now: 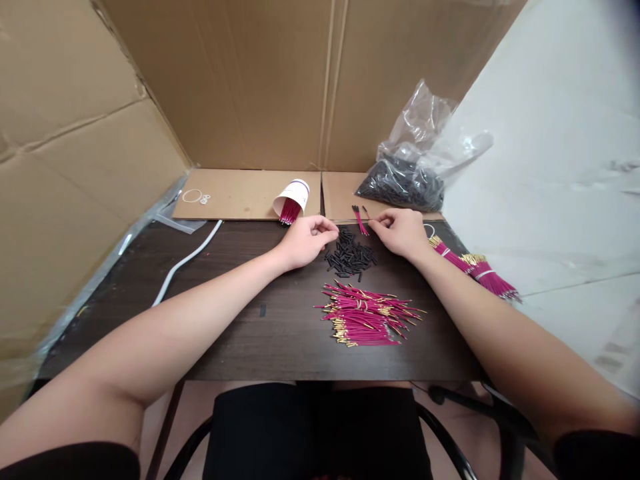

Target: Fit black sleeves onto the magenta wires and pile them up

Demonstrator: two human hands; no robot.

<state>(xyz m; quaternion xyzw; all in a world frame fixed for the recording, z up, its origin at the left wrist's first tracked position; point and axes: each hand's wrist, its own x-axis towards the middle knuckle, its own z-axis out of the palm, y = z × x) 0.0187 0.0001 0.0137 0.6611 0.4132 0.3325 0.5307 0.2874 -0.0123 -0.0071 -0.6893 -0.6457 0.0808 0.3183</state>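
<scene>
Cardboard walls [250,80], matte tan and creased, stand round the far and left sides. Before them lies the worktop [240,333], dark wood-grain, flat and rectangular.

At 1 o'clock from the middle of the worktop slumps a clear, crinkled plastic bag [415,147] with a heap of small black pieces in its bottom. At 5 o'clock lies a loose pile of wires [367,317], magenta with gold tips, their long axes mostly running 9 to 3 o'clock. At 3 o'clock, by the worktop's edge, two bound bundles [473,267] of the same wires point from 10 to 4 o'clock. A white cable [187,260] curves along the left side.

At 12 o'clock a white paper cup [293,199] lies tipped on its side, mouth toward 7 o'clock, with magenta wires showing inside.

Between the hands sits a scatter of sleeves [350,257], short black tubes lying every way.

The left hand [305,241] is curled, thumb and forefinger pinched together; what they hold is too small to tell. The right hand [400,232] pinches a few wires [360,220] just beyond the sleeves, at 12 o'clock of them. These are thin and straight, long axis from 11 to 5 o'clock, free ends toward 11.
</scene>
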